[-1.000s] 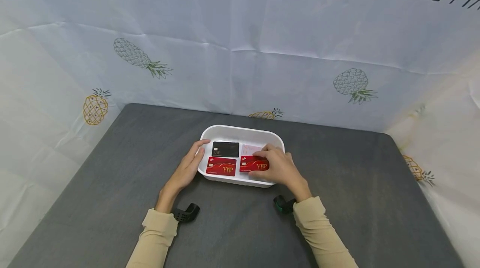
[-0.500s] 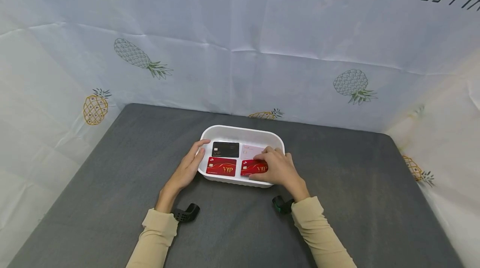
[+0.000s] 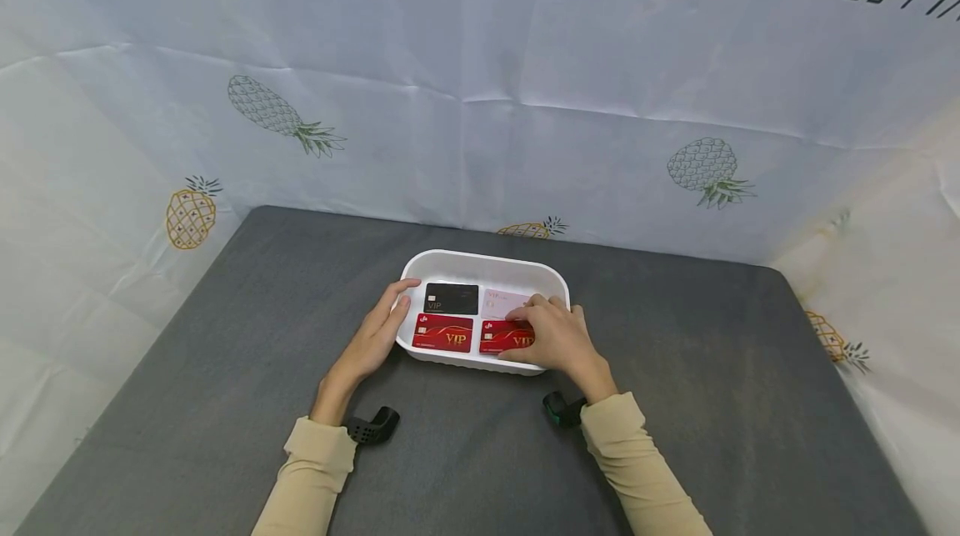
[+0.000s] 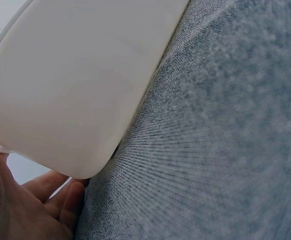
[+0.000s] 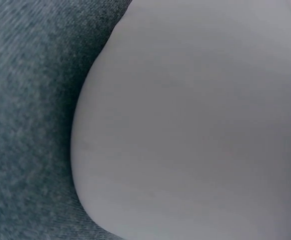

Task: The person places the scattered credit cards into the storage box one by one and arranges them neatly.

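Note:
A white plastic tray (image 3: 483, 267) with rounded corners stands on the grey table, four-sided and shallow. My left hand (image 3: 367, 343) grips its left end, thumb and forefinger at the rim; in the left wrist view the other fingers (image 4: 71, 202) lie along the outside wall. Inside the tray lie a black VIP card (image 3: 451, 299) at back left, a pink VIP card (image 3: 501, 303) at back right and a red VIP card (image 3: 442, 333) at front left. At front right my right hand (image 3: 557, 336) pinches a second red VIP card (image 3: 501, 337) by its long edges, covering its right end.
The grey table (image 3: 675, 403) stretches out around the tray. A white cloth (image 3: 465, 102) printed with pineapples hangs behind it. Black wrist devices (image 3: 373, 426) sit at both cuffs. The tray's outer wall (image 5: 185, 120) fills most of the right wrist view.
The right hand has lowered the red card slightly toward the tray's near side, then shifted it a touch left, showing more of the pink card. The left hand and tray stay put.

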`<state>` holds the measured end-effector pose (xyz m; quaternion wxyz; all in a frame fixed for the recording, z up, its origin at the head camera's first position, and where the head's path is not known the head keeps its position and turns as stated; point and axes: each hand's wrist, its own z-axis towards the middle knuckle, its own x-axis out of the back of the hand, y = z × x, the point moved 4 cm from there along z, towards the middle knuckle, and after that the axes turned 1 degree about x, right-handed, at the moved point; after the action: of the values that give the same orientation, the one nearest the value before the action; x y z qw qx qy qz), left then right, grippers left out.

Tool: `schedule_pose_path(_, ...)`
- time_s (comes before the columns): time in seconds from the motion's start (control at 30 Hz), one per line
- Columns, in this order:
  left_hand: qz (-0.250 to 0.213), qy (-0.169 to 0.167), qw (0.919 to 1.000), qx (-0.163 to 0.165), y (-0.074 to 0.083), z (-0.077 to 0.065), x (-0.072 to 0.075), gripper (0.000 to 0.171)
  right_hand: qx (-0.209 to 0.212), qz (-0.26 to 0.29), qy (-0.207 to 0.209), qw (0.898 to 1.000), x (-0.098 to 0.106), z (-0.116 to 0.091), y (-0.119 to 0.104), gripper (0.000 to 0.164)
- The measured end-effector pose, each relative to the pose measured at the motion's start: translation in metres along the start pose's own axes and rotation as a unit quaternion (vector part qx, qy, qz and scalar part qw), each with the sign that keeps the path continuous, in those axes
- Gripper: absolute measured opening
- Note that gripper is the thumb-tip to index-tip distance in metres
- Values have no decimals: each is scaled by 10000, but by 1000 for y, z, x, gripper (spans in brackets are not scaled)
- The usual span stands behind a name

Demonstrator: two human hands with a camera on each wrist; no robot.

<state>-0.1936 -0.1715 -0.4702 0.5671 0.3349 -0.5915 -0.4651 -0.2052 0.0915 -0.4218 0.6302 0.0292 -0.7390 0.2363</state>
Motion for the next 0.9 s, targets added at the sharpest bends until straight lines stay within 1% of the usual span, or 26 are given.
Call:
schedule_pose_path(0.2,-3,-2,10000,7,0,0,0,43,-39,66,4,10000,0,1,0,55)
schedule_pose_path(0.33,0,9,10000,13,0,0,0,43,-100,296,59,9995,0,1,1,59)
schedule_pose_path(0.57,2,28,10000,51,0,-1,0,44,-177,668,300,9972,-1,1,2,64)
schedule_pose_path(0.77,-16,30,10000,50,0,-1,0,43,-157,719,455,9962,-2,1,3,67)
schedule_pose_path(0.9,-21,-2,10000,44,0,0,0,43,-130,693,602,9957,-2,0,4,66)
